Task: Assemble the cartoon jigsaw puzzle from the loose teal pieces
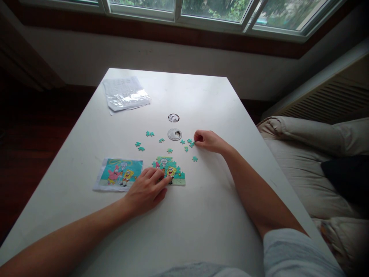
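A partly joined cartoon jigsaw (173, 171) lies on the white table (201, 223). My left hand (145, 190) rests flat beside it, fingers stretched out onto its left edge. A printed picture of the same cartoon (118, 174) lies just left of that hand. Several loose teal pieces (170, 144) are scattered beyond the jigsaw. My right hand (208, 141) is curled, its fingertips pinching a loose teal piece (192, 144) at the right end of the scatter.
A round metal lid (174, 134) and a cable hole (173, 117) sit in the table's middle. A clear plastic bag over paper (125, 94) lies at the far left. A beige cushioned sofa (317, 161) stands close on the right; windows run along the back.
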`<state>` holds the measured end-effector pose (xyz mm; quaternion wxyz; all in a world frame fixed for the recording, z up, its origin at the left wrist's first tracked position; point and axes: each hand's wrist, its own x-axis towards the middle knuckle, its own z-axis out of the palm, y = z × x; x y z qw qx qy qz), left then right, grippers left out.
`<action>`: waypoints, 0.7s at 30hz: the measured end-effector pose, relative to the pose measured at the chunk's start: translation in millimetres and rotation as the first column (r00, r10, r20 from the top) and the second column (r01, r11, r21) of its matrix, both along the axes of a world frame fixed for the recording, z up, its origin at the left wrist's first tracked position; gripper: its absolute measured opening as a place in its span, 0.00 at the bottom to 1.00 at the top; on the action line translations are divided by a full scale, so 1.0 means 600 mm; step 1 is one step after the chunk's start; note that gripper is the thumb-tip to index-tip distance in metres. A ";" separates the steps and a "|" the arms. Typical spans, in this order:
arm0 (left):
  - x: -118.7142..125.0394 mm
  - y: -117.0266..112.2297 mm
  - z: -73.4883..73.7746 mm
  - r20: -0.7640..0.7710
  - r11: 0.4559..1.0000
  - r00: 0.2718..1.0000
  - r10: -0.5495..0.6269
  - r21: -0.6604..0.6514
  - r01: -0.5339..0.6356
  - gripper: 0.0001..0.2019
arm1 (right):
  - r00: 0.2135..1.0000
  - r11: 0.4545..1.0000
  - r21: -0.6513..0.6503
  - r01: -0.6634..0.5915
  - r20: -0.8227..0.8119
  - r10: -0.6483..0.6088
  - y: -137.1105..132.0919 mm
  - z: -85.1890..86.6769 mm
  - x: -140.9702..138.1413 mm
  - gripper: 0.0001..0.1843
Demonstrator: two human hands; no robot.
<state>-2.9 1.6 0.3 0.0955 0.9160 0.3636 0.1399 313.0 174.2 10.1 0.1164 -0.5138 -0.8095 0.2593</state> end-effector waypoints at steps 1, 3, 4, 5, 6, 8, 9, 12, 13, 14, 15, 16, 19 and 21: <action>0.000 0.000 0.000 0.002 1.000 1.000 0.002 -0.002 -0.002 0.20 | 1.000 1.000 -0.004 -0.003 -0.026 0.003 -0.001 0.004 -0.001 0.04; 0.000 0.000 0.001 0.005 1.000 1.000 0.003 -0.004 -0.003 0.19 | 0.996 1.000 0.012 -0.004 -0.085 0.005 -0.005 0.010 -0.007 0.03; 0.000 0.000 0.002 0.004 1.000 1.000 0.003 -0.004 -0.002 0.19 | 0.993 1.000 0.021 0.001 -0.118 0.001 -0.008 0.013 -0.012 0.04; 0.000 0.000 0.003 0.000 1.000 1.000 0.002 -0.006 -0.002 0.19 | 0.988 1.000 0.022 0.007 -0.152 -0.003 -0.012 0.016 -0.019 0.04; 0.001 0.000 0.003 -0.004 1.000 1.000 0.001 -0.006 -0.001 0.19 | 0.982 1.000 0.010 0.009 -0.189 -0.007 -0.017 0.018 -0.027 0.05; 0.001 0.000 0.005 -0.010 1.000 1.000 0.000 -0.006 0.000 0.19 | 0.965 0.997 -0.077 -0.033 -0.263 0.012 -0.032 0.021 -0.050 0.09; 0.001 0.000 0.005 -0.013 1.000 1.000 0.000 -0.005 0.000 0.19 | 0.956 0.989 -0.129 -0.070 -0.291 0.030 -0.042 0.021 -0.062 0.09; 0.001 -0.001 0.005 -0.018 1.000 1.000 -0.002 -0.002 0.002 0.19 | 0.939 0.966 -0.192 -0.171 -0.329 0.101 -0.070 0.018 -0.099 0.09; 0.000 0.000 0.004 -0.018 1.000 1.000 -0.003 0.000 0.003 0.19 | 0.935 0.962 -0.186 -0.198 -0.332 0.128 -0.078 0.015 -0.109 0.09; 0.000 0.000 0.004 -0.018 1.000 1.000 -0.004 0.003 0.004 0.19 | 0.934 0.961 -0.172 -0.215 -0.323 0.152 -0.084 0.012 -0.118 0.09; 0.000 0.000 0.004 -0.019 1.000 1.000 -0.004 0.005 0.004 0.19 | 0.936 0.964 -0.152 -0.219 -0.312 0.163 -0.090 0.009 -0.125 0.09; 0.000 0.000 0.004 -0.018 1.000 1.000 -0.003 0.007 0.003 0.18 | 0.939 0.969 -0.132 -0.208 -0.305 0.160 -0.094 0.006 -0.131 0.08; 0.000 0.000 0.005 -0.023 1.000 1.000 0.002 0.008 -0.002 0.18 | 0.949 0.982 -0.089 -0.166 -0.285 0.135 -0.102 -0.001 -0.141 0.07; 0.000 0.000 0.005 -0.023 1.000 1.000 0.003 0.008 -0.002 0.18 | 0.954 0.988 -0.065 -0.139 -0.275 0.117 -0.104 -0.003 -0.144 0.07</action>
